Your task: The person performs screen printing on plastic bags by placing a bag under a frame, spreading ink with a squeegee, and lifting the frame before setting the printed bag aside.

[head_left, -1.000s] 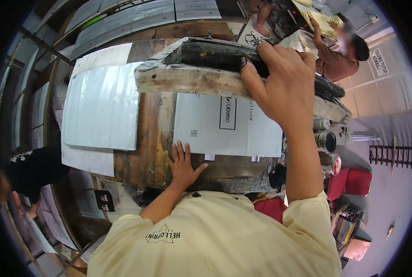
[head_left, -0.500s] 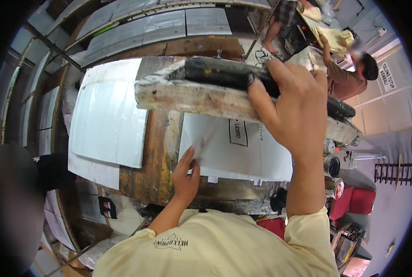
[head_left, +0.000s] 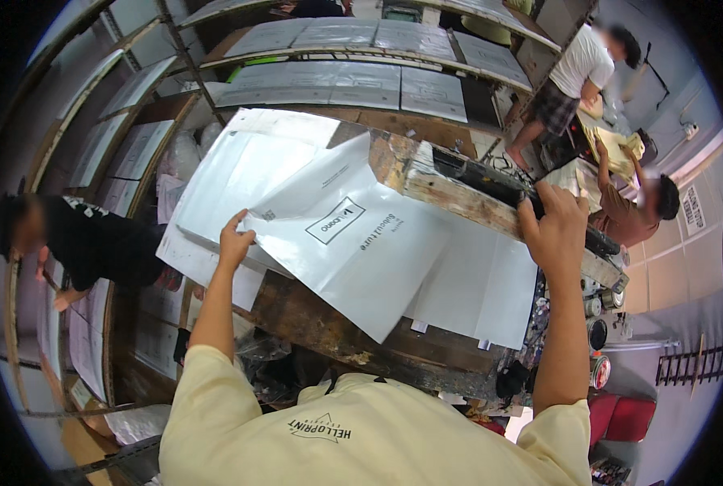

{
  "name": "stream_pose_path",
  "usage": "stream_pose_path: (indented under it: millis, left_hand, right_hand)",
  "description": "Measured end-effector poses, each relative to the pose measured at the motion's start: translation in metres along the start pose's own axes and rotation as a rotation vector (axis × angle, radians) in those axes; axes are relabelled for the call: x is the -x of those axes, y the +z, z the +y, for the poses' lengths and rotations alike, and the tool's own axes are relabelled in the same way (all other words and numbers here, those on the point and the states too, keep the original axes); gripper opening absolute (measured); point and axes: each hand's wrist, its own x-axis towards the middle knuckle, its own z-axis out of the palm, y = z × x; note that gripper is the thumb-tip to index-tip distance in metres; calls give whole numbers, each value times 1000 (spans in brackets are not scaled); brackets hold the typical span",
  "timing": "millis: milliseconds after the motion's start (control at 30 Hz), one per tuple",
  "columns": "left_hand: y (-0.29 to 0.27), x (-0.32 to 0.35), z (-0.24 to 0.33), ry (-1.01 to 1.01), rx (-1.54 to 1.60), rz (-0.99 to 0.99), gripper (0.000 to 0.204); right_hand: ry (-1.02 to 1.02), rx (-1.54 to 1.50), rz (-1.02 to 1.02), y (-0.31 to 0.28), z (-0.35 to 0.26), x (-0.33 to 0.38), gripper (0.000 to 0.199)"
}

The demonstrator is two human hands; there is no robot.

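Note:
My left hand [head_left: 236, 240] pinches the left corner of a glossy white plastic sheet [head_left: 410, 267] with black print. The sheet is lifted and creased, slanting across the worktable. Its right part passes over another white sheet [head_left: 491, 283] lying on the table. My right hand [head_left: 557, 227] is closed on the near side of a worn wooden screen-printing frame [head_left: 458, 202], thumb toward me and fingers over its dark top. The frame is raised and tilted above the sheets; its mesh is hidden from this angle.
A stack of white sheets [head_left: 215, 198] lies at the table's left end. Paint cans [head_left: 599, 371] stand beyond the right edge. Shelves of flat white sheets [head_left: 321, 85] line the back and left. A person in black [head_left: 110, 235] is at the left; others are at the far right.
My left hand has moved left and up, peeling the printed sheet off the sheet beneath and drawing it leftward. My right hand still holds the frame raised. The head view has shifted.

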Motion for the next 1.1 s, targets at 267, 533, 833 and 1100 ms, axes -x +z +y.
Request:
stream_pose_path:
  millis: [267,533,833,1100]
  left_hand:
    - [-84,-101,-41,-63,-820,223,81]
    - [163,139,167,210,475,-989,106]
    - [217,249,66,-897,850,-591,132]
    - [250,244,14,-1114,625,-365,129]
  right_hand:
    - [-10,6,-27,0,-10,17,29]
    - [-17,-17,-57,14,-4,55,67]
    - [116,-285,-785,112,-31,256,38]
    - [52,-215,-651,186,-17,281,54]
